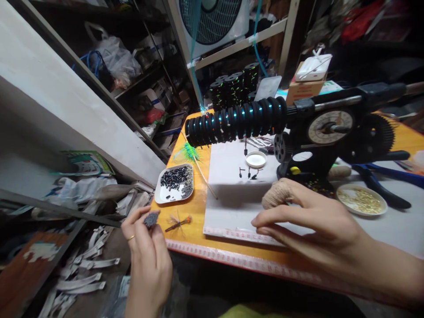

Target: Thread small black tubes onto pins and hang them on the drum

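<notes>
My left hand (147,260) is closed at the near left, with a small clump of dark grey bits (151,219) showing at its fingertips. A ring sits on one finger. Just beyond it is a white tray (160,198) of black cylindrical pieces and smaller grey bits. An orange-headed, feathery fly-like piece (179,223) lies right of that hand. My right hand (308,225) hovers over a white sheet (228,212), one digit wrapped in tan tape. Two of its fingertips are pressed together; anything between them is too small to see.
A black machine (331,126) carries a ringed black roller (235,120) above the sheet. Small black parts (249,172) lie near a white dish (256,159). A dish of gold pieces (361,199) and blue-handled pliers (380,187) lie right. A measuring tape (232,258) runs along the front edge.
</notes>
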A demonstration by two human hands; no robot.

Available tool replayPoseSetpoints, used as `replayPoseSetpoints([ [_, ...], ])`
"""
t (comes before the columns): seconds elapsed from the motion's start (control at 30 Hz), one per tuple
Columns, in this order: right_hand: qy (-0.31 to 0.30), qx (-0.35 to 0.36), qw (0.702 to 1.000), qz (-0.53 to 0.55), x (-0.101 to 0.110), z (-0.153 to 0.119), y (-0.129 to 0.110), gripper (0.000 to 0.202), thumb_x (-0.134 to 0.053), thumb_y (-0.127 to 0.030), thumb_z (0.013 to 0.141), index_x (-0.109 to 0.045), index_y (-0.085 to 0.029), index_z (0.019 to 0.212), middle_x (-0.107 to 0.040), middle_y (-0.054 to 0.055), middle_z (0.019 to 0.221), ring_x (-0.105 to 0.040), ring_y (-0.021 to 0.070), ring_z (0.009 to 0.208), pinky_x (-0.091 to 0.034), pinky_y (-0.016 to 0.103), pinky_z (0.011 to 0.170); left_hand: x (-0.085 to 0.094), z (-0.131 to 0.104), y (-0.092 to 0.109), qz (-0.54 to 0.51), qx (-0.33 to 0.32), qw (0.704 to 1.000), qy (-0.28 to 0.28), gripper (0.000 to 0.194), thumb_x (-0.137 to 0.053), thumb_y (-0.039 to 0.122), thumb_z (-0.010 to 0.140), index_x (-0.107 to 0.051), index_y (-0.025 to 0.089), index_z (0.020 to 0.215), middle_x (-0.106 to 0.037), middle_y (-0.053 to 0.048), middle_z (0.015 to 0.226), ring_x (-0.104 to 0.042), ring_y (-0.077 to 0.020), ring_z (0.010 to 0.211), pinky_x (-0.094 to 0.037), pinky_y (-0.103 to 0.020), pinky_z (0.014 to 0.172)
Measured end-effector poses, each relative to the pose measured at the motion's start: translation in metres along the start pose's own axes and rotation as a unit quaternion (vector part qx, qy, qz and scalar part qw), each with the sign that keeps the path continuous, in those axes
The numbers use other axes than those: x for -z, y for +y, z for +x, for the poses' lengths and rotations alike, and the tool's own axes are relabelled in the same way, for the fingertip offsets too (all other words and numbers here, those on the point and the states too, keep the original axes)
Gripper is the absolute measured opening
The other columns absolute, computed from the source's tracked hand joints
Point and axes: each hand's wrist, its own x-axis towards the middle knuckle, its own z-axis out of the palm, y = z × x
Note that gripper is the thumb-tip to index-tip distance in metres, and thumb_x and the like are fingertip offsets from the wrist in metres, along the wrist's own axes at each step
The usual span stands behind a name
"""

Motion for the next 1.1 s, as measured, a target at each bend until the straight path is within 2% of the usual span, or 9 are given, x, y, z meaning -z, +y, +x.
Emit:
replayPoseSetpoints([
  [0.07,0.0,-0.004,1.0,0.007,0.0,0.001,-0.001,0.017,-0.061,-0.011,0.097,-0.073,-0.022,0.1,-0.065,0.005,0.089,-0.065,0.0149,0.081,-0.054,0.024,0.065,-0.012,-0.016,0.025,-0.185,0.091,0.978,-0.032,0.023,-0.051,0.042,0.106,-0.065,0.023,0.109,-0.063,-0.008,0.113,-0.062,-0.0218,0.097,-0.05,-0.034,0.089],
  [0.13,0.013,-0.005,1.0,0.011,0.0,0.002,-0.001,0.014,-0.063,-0.012,0.096,-0.073,-0.022,0.098,-0.067,0.005,0.089,-0.066,0.0152,0.083,-0.055,0.025,0.067,-0.032,-0.032,0.047,-0.372,0.165,0.901,-0.149,0.034,-0.06,0.049,0.101,-0.068,0.019,0.089,-0.066,-0.007,0.095,-0.058,-0.0163,0.077,-0.048,-0.027,0.072],
  [0.23,0.039,-0.005,0.999,0.01,-0.002,0.003,0.001,0.012,-0.066,-0.013,0.095,-0.073,-0.022,0.099,-0.07,0.003,0.088,-0.068,0.015,0.083,-0.057,0.03,0.078,-0.063,-0.047,0.069,-0.529,0.244,0.763,-0.278,0.041,-0.067,0.055,0.095,-0.069,0.016,0.085,-0.062,-0.002,0.073,-0.052,-0.0121,0.061,-0.045,-0.024,0.061],
  [0.3,0.045,-0.003,0.999,0.006,-0.002,0.003,0.003,0.012,-0.067,-0.013,0.096,-0.073,-0.022,0.1,-0.073,0.001,0.088,-0.069,0.0141,0.082,-0.054,0.035,0.091,-0.076,-0.052,0.078,-0.563,0.257,0.73,-0.291,0.041,-0.069,0.057,0.093,-0.069,0.016,0.087,-0.06,0.0,0.068,-0.049,-0.0106,0.058,-0.043,-0.022,0.06],
  [0.43,0.04,0.005,0.999,-0.022,0.0,0.004,0.006,0.011,-0.066,-0.014,0.097,-0.074,-0.022,0.1,-0.075,-0.001,0.087,-0.071,0.0116,0.08,-0.046,0.039,0.104,-0.085,-0.055,0.086,-0.553,0.243,0.75,-0.271,0.043,-0.068,0.059,0.093,-0.072,0.017,0.096,-0.06,0.0,0.068,-0.05,-0.0117,0.061,-0.043,-0.023,0.06],
  [0.63,0.046,0.012,0.997,-0.057,0.001,0.005,0.001,0.011,-0.066,-0.015,0.097,-0.074,-0.022,0.1,-0.073,0.0,0.086,-0.068,0.0138,0.079,-0.048,0.039,0.094,-0.087,-0.06,0.082,-0.397,0.165,0.873,-0.229,0.038,-0.055,0.051,0.103,-0.072,0.018,0.104,-0.071,-0.01,0.096,-0.063,-0.0219,0.087,-0.051,-0.033,0.084],
  [0.77,0.066,-0.005,0.996,-0.055,-0.002,0.004,-0.003,0.01,-0.068,-0.013,0.092,-0.072,-0.022,0.096,-0.072,0.002,0.084,-0.066,0.0171,0.081,-0.05,0.037,0.082,-0.092,-0.064,0.073,-0.359,0.107,0.905,-0.201,0.027,-0.061,0.034,0.101,-0.071,0.018,0.119,-0.072,-0.017,0.118,-0.064,-0.0326,0.115,-0.048,-0.043,0.104],
  [0.97,0.069,-0.042,0.996,-0.036,-0.006,0.004,-0.006,0.011,-0.066,-0.012,0.092,-0.067,-0.022,0.085,-0.069,0.0,0.078,-0.064,0.014,0.074,-0.052,0.03,0.075,-0.095,-0.073,0.075,-0.403,0.14,0.882,-0.2,0.027,-0.064,0.033,0.1,-0.071,0.02,0.122,-0.072,-0.016,0.119,-0.064,-0.0303,0.114,-0.049,-0.039,0.102],
  [1.1,0.066,-0.047,0.996,-0.037,-0.006,0.005,-0.007,0.008,-0.066,-0.016,0.093,-0.068,-0.021,0.087,-0.07,0.002,0.08,-0.064,0.015,0.076,-0.053,0.029,0.072,-0.097,-0.071,0.086,-0.556,0.205,0.786,-0.176,0.02,-0.058,0.042,0.104,-0.069,0.025,0.106,-0.065,-0.001,0.087,-0.06,-0.0144,0.079,-0.052,-0.023,0.079],
])
